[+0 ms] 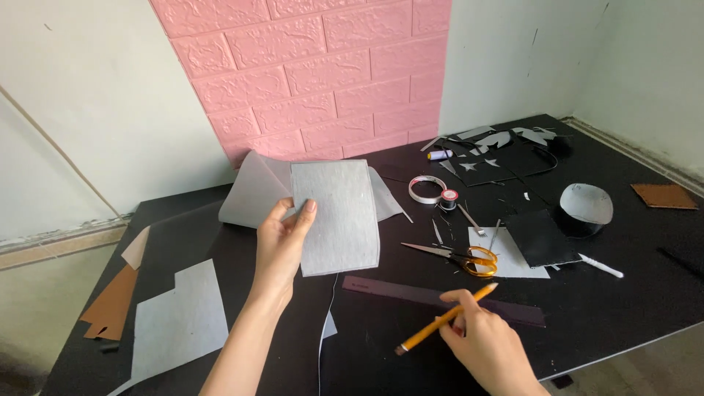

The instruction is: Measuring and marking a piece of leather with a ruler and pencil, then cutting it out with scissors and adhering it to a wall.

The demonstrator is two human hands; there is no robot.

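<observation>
Grey, felt-like rectangular sheet (337,216) is lifted upright over the black table's (623,308) middle, pinched at its left edge by the left hand (282,246). Right hand (488,341) grips a yellow pencil (444,319) near the front edge, just beside a dark ruler (411,292).

Left hand (282,242) lifts grey sheet (336,215); right hand (484,337) grips yellow pencil (447,317).
</observation>
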